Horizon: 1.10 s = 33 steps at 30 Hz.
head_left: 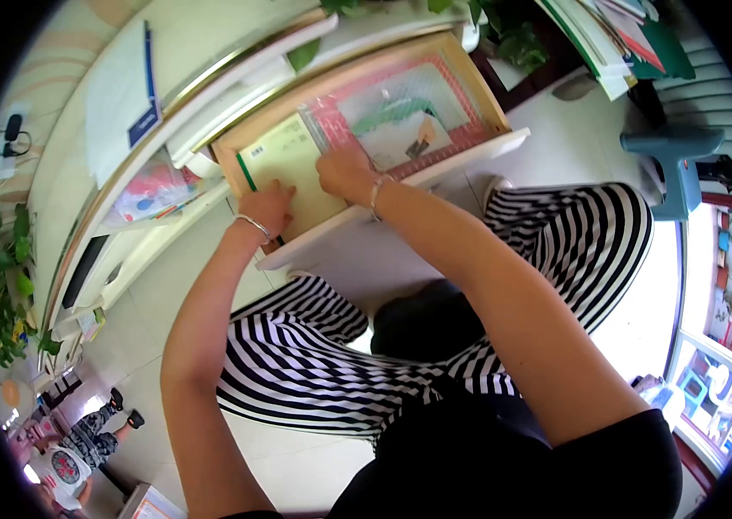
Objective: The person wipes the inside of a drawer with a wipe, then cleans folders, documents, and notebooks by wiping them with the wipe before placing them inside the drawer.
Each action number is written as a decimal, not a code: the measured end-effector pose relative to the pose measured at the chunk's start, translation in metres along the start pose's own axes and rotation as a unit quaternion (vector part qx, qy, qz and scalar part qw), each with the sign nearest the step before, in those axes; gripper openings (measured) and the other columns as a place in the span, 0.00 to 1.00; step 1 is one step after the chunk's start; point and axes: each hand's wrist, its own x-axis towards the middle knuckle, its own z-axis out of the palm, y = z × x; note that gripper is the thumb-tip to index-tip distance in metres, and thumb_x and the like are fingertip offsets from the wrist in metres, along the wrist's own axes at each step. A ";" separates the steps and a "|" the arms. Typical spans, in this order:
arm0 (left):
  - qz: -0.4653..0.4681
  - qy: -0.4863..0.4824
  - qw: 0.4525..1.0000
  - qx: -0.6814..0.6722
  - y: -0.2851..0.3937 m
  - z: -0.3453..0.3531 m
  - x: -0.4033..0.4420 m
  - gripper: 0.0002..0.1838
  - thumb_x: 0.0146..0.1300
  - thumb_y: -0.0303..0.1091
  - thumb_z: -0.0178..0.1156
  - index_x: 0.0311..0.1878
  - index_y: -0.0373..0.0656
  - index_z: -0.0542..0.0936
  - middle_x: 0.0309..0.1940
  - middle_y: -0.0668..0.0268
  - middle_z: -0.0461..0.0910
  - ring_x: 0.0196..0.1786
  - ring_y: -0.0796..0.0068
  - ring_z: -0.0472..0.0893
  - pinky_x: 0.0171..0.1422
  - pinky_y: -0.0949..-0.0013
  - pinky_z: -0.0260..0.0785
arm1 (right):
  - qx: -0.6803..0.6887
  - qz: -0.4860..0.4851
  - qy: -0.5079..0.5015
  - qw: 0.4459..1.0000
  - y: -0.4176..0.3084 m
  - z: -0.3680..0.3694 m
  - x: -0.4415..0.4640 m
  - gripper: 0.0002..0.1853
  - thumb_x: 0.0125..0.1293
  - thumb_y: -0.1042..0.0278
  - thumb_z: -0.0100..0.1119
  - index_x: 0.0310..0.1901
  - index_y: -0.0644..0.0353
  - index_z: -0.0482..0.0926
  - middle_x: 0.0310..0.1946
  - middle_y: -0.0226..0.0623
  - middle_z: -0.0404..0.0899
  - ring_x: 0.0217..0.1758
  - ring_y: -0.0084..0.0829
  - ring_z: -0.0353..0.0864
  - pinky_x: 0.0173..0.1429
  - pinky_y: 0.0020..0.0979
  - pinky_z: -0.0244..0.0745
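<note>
A drawer [478,80] with a wooden frame and white front is pulled out before me. In its left part lies a pale yellow book [284,149] with a green spine edge. My left hand [269,208] rests on this book's lower left part, fingers apart. At the book's right edge is my right hand [348,175], its fingers curled in against the border with a clear mesh pouch [409,95] with pink-red edging. What the right fingers grip there is hidden. The pouch lies in the right part of the drawer and has printed sheets inside.
A white desk [201,43] carries a white and blue folder [119,104]. Plastic-wrapped items [154,190] fill a shelf at left. Stacked papers [595,43] are at upper right, near a blue-grey stool [673,164]. Another person [72,467] is at lower left.
</note>
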 end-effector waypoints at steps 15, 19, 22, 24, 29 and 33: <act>-0.063 0.555 0.810 -0.177 -0.050 -0.107 -0.057 0.10 0.54 0.28 0.58 0.41 0.43 0.77 0.35 0.61 0.79 0.39 0.64 0.79 0.42 0.63 0.70 | 0.260 -0.198 0.238 0.915 -0.065 -0.136 -0.007 0.13 0.56 0.60 0.53 0.37 0.58 0.80 0.27 0.47 0.79 0.32 0.46 0.79 0.40 0.42 0.74; -0.194 0.662 0.722 -0.049 -0.120 -0.105 -0.063 0.24 0.54 0.35 0.59 0.55 0.38 0.71 0.54 0.54 0.72 0.62 0.53 0.65 0.66 0.54 0.54 | 0.293 -0.223 0.319 0.873 -0.103 -0.162 0.026 0.13 0.54 0.61 0.54 0.36 0.61 0.80 0.31 0.49 0.80 0.38 0.46 0.79 0.45 0.41 0.74; -0.327 0.635 0.697 -0.063 -0.163 -0.086 -0.056 0.28 0.58 0.46 0.55 0.58 0.39 0.69 0.57 0.54 0.71 0.65 0.54 0.62 0.68 0.48 0.49 | 0.278 -0.179 0.293 0.897 -0.131 -0.178 0.044 0.14 0.53 0.62 0.54 0.37 0.63 0.80 0.36 0.51 0.80 0.42 0.46 0.79 0.49 0.39 0.74; -0.418 0.503 0.740 -0.159 -0.168 -0.095 -0.067 0.30 0.61 0.53 0.50 0.59 0.40 0.68 0.57 0.54 0.70 0.65 0.55 0.63 0.67 0.42 0.47 | 0.263 -0.156 0.254 0.918 -0.143 -0.194 0.049 0.15 0.53 0.62 0.54 0.38 0.63 0.80 0.38 0.52 0.79 0.44 0.46 0.79 0.50 0.39 0.74; -0.396 0.514 0.739 -0.182 -0.172 -0.092 -0.065 0.27 0.62 0.52 0.48 0.57 0.43 0.72 0.50 0.58 0.76 0.56 0.57 0.73 0.67 0.40 0.45 | 0.227 -0.048 0.142 0.962 -0.162 -0.215 0.052 0.18 0.51 0.62 0.55 0.41 0.64 0.79 0.43 0.51 0.79 0.48 0.44 0.78 0.53 0.38 0.73; -0.353 0.542 0.718 -0.257 -0.175 -0.092 -0.067 0.25 0.62 0.50 0.50 0.56 0.43 0.73 0.48 0.58 0.77 0.52 0.59 0.75 0.67 0.40 0.44 | 0.284 -0.010 0.147 0.948 -0.158 -0.211 0.061 0.18 0.51 0.60 0.56 0.39 0.64 0.79 0.43 0.51 0.79 0.47 0.43 0.79 0.51 0.36 0.75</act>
